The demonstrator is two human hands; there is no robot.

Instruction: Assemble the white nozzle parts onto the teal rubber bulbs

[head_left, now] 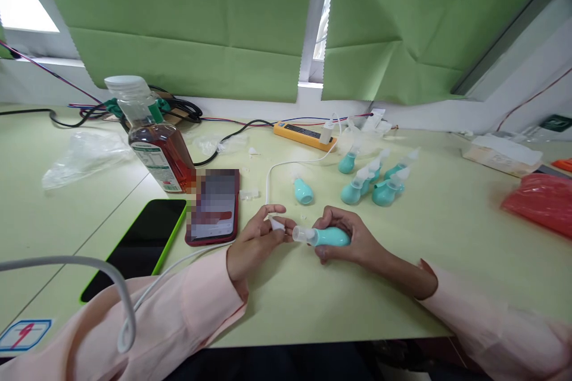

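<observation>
R hand (346,236) is wrapped round a teal bulb (334,237), held approx. level, its clear tube (304,234) pointing L. L hand (263,234) pinches a small white cone (277,224) btwn thumb & fingers, fingertips just beside the tube's end. Both are over the near-mid part of the worktop (465,223).

Step in hand, prob.: lining up cone w/ tube; the cone isn't on the tube. Next move prob. calls for a steady R grip & a straight push by L, w/o squashing the soft-looking bulb.

Just beyond: a loose teal bulb (304,192) lies alone; to its R, a grp of teal bulbs (352,192) w/ clear or whitish tops. Small clear fitting (249,194) sits by the red-cased phone (213,208), whose screen is pixelated, so no text there. Green-edged phone (136,244): screen dark, no brand visible.

Writing: label (154,162) on the amber-liquid bottle (172,155) has fine print, illegible. Yellow power strip (297,135), dark panel, print too small. Blue-bordered sticker (25,334), bottom L corner, has a red handwritten mark, poss. a "9"; can't confirm.
</observation>
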